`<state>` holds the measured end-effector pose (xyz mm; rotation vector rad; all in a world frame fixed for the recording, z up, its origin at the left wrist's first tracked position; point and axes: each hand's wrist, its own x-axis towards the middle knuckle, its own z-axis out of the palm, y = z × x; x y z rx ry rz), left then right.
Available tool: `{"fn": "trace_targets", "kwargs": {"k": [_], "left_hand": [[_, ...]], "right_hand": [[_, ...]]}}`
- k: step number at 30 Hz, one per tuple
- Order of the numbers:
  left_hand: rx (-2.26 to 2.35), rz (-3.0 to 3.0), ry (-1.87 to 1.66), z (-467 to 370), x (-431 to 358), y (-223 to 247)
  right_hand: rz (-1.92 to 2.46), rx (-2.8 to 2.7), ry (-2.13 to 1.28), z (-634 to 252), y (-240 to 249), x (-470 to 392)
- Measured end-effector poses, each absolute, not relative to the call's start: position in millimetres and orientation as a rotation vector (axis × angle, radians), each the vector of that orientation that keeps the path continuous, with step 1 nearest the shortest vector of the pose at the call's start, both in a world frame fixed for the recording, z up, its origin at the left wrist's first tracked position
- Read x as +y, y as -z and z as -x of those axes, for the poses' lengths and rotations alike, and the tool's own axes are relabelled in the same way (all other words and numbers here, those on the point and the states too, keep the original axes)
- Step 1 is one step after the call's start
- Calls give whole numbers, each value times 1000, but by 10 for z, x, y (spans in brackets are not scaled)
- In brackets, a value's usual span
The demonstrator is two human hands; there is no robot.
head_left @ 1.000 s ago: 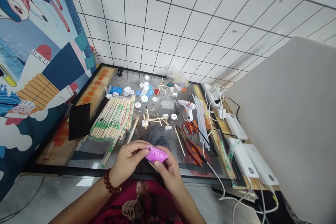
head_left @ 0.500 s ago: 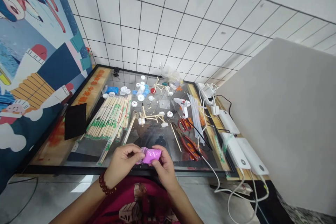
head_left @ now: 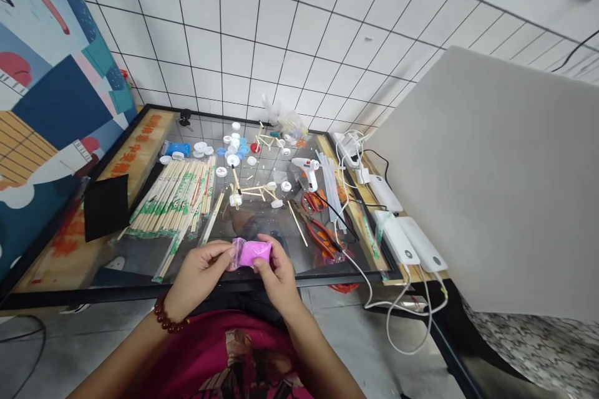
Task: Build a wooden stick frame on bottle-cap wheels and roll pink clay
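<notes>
A small clear packet of bright pink clay-like material (head_left: 255,252) is held between both hands over the table's front edge. My left hand (head_left: 199,271) pinches the clear, loose end of the packet between thumb and fingers. At the packet's full end, my right hand (head_left: 277,271) grips it with the thumb in front and the fingers behind. Beyond the hands stands a small frame of sticks with white bottle caps (head_left: 253,192). A single wooden stick (head_left: 298,223) lies to the right of it.
Wrapped chopsticks (head_left: 171,199) cover the left of the glass-topped table. Bottle caps (head_left: 233,161) and a second stick frame (head_left: 266,137) lie farther back. A glue gun (head_left: 307,169), glue sticks (head_left: 331,190), red-handled pliers (head_left: 322,238), and white power banks (head_left: 397,237) with cables are on the right.
The view has shifted, so the table sits farther left and higher in the picture. The packet now lies flatter between my hands, its clear end more exposed. Both hands keep their hold.
</notes>
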<state>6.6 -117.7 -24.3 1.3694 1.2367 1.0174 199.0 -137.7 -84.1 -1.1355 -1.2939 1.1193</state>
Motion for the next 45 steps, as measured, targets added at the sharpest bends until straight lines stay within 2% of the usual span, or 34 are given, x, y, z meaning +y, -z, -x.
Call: {"fn": "trace_targets", "kwargs": {"k": [8, 19, 21, 27, 34, 40, 45], "left_hand": [[1208, -1351, -1070, -126, -1190, 310], [1072, -1048, -1078, -257, -1315, 345], [1036, -1001, -1091, -287, -1328, 337], [1033, -956, -1110, -435, -1305, 314], [1100, -1273, -1220, -560, -1285, 368], [1147, -1946, -1360, -481, -1384, 457], [1175, -2335, -1228, -508, -1418, 489]], "right_hand": [[1144, -1439, -1002, -2041, 885, -1456], [951, -1381, -1272, -2094, 813, -1406], [974, -1357, -1174, -2046, 839, -1405], [1161, -1347, -547, -2000, 876, -1481], [1092, -1514, -533, -2130, 754, -1499], [1046, -1599, -433, -2105, 725, -1549], [1059, -1701, -377, -2107, 687, -1574]]}}
